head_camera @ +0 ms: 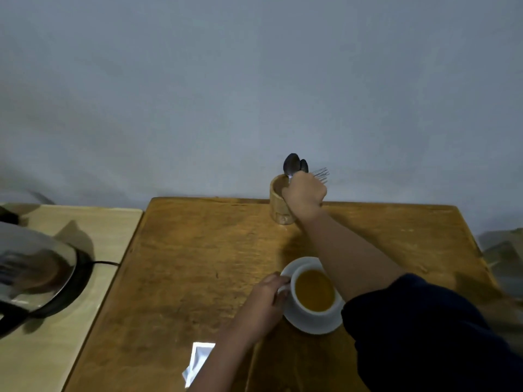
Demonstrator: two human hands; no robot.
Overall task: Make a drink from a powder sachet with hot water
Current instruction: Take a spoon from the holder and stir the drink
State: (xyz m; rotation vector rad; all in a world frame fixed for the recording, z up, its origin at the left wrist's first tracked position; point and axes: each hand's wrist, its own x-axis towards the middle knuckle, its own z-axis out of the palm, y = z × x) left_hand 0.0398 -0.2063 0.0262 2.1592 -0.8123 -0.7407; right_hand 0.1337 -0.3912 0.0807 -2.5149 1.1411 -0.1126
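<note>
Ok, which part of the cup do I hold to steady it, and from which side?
Take the white cup by its handle, which sticks out on its left, where the left hand already pinches it. Come in low from the left: the cup is full of orange-brown drink, and the right arm crosses its other side.

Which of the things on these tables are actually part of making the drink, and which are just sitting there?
In use:
- white cup of orange-brown drink, on its saucer, steadied by the left hand
- spoons in the wooden holder, where the right hand reaches
- kettle on the side table
- white sachet

Just lying about:
- forks in the holder
</note>
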